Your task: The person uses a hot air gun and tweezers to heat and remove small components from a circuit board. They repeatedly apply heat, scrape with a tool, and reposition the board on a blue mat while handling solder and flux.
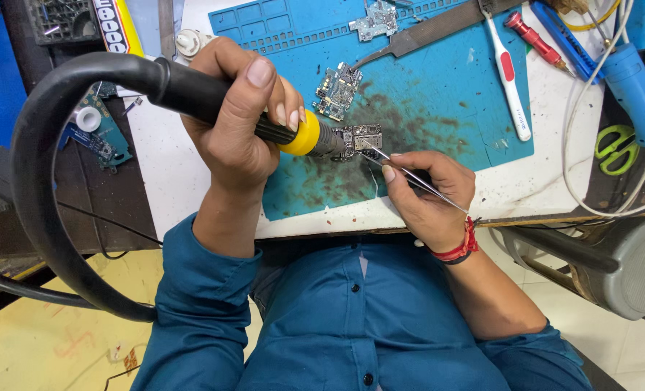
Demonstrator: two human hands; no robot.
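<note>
A blue buttoned shirt (351, 318) fills the bottom of the view, its sleeves running up to both hands at the near edge of the desk (170, 181).

The left hand (235, 137) is wrapped around the black handle of a hot-air rework handpiece (264, 119), thumb laid along the top, fingers (290, 108) curled tight just behind its yellow collar. Its metal nozzle points at a small circuit board (362, 139) lying on the scorched, darkened patch of the blue work mat (438, 94), toward the mat's near edge. A thick black hose (43, 181) loops from the handle out past the left edge of the desk and down.

The right hand (427, 192), a red thread band at its wrist, has its fingers (395, 170) pinched together on thin metal tweezers (409, 174), whose tips reach the near right side of that circuit board.

Just beyond the nozzle lies a second circuit board (337, 90), and a third (375, 20) rests near the mat's far edge. A long metal blade tool (431, 32) lies slantwise across the far part of the mat, and a white toothbrush with a red grip (507, 72) lies by the mat's right edge. Further right sit a red-handled screwdriver (536, 43), a blue tool with a white cable (637, 94) and green-handled scissors (616, 148) near the right edge of the desk. Off the left edge sits a blue-green board (94, 130).
</note>
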